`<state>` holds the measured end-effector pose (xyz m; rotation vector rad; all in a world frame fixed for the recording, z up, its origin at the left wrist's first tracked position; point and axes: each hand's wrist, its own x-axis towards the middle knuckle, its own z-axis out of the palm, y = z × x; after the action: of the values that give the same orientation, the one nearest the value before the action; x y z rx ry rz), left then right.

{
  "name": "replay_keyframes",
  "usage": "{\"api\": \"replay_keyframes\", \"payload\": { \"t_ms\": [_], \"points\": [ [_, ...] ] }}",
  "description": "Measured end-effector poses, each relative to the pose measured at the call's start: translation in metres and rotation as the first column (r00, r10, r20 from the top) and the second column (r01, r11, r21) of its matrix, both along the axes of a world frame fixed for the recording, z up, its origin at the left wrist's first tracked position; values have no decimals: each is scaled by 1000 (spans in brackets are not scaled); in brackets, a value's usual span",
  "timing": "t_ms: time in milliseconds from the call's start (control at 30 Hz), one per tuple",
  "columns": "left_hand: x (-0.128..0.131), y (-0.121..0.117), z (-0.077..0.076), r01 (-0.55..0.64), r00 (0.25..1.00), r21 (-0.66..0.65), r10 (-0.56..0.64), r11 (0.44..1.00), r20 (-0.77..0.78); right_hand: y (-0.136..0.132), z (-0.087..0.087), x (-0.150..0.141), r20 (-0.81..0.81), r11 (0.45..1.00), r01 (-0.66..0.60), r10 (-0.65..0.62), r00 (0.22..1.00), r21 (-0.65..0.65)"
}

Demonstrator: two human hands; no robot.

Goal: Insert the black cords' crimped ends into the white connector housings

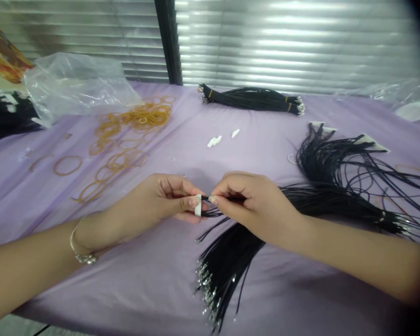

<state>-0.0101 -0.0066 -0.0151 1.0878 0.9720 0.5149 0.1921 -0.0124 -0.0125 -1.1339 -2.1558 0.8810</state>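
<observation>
Over lilac cloth (143,289) | left hand (150,200): white tag (198,205) (papery) | right hand (252,200): black cord (210,213)

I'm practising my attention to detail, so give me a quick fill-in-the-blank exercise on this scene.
The right hand pinches black cords beside a small white tag held by the ____ hand. The fanned black cords below the hands end in ____ clasps. Tan rubber bands lie on a ____ tablecloth.

Missing words: left, silver, lilac.
</observation>
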Motion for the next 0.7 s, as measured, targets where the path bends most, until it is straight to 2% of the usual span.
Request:
{"api": "replay_keyframes", "payload": {
  "t_ms": [167,333,400,500,533,567,600,667,700],
  "points": [
    [1,1,1,20,1000,25,-20,999,8,-1,1,0,-3,999,-10,10,1000,36],
    [4,1,1,50,996,20,-52,999,78,-6,-7,-4,24,995,-31,29,999,97],
    [5,2,2,40,995,22,-42,999,95,-5,-4,-2,46,992,-32,26,999,124],
    [6,0,10,16,996,69,-22,997,89,2,23,10,220,971,-142,98,970,191],
    [7,-2,14,6,997,103,-14,995,80,3,36,16,354,944,-264,182,918,200],
    [7,-6,17,-38,996,163,25,986,81,3,49,24,506,921,-361,243,828,148],
    [6,-11,19,-36,999,225,29,974,34,1,60,31,561,902,-376,202,803,214],
    [2,-20,21,-12,994,365,52,931,-101,-6,73,40,545,886,-269,22,838,378],
    [-2,-23,20,27,990,452,38,892,-134,-7,73,41,553,880,-294,43,832,373]
  ]
}}
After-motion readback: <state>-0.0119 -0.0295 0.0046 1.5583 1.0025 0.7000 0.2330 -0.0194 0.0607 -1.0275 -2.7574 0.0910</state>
